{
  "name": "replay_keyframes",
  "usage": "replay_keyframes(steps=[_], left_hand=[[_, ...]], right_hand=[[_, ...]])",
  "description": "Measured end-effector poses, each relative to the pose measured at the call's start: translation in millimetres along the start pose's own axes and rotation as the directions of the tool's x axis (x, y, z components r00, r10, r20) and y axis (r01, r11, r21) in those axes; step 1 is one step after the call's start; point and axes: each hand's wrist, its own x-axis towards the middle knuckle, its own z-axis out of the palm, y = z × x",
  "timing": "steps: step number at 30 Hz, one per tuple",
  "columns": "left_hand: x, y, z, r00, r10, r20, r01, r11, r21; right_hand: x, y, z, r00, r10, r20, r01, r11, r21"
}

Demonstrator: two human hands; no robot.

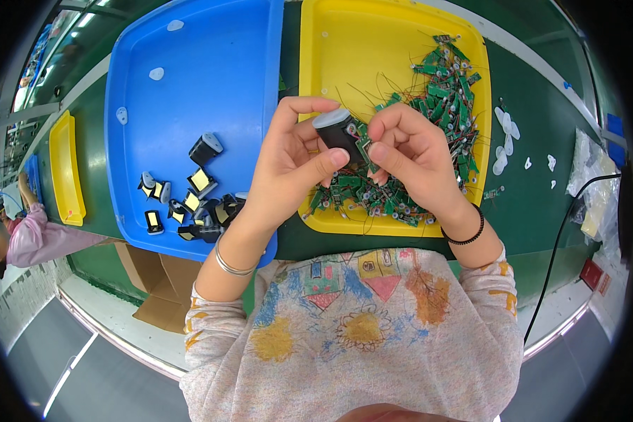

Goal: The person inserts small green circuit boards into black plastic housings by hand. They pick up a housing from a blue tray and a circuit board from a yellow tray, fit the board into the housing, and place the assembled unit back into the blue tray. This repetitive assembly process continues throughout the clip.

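Head view, looking down past a patterned shirt at two bare hands raised over a green tabletop [534, 141]. Left hand [288, 165] has its grip closed around a small black housing with a pale grey cap [334, 126], thumb pressed along its side. Right hand [411, 151] pinches a small green circuit board [363, 146] with thumb and forefinger, holding it against the open side of the housing; whether the board is fully seated cannot be told, as fingers cover the joint. Both parts are held in the air between the two trays. Behind the right hand, a yellow tray [337, 63] holds a large heap of green boards with thin wires [443, 91] (many remain, so plenty of work looks left). On the left, a blue tray [190, 77] carries about a dozen black housings [190, 200] clustered near its front edge, some showing yellow faces, plus a few loose pale caps [156, 73]. More pale caps [505, 130] lie on the tabletop to the right. Another person in pink [28, 232] works at far left.
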Motion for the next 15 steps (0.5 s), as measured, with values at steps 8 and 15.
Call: replay_keyframes(steps=[8,15], left_hand=[[-3,-8,9,0.999,0.026,-0.035,-0.025,1.0,0.009],[-2,-12,7,0.991,0.13,-0.017,-0.126,0.982,0.144]], right_hand=[[0,0,2,1.0,-0.02,-0.007,0.021,0.997,0.077],[0,0,-2,0.999,-0.04,0.01,0.04,0.999,-0.026]])
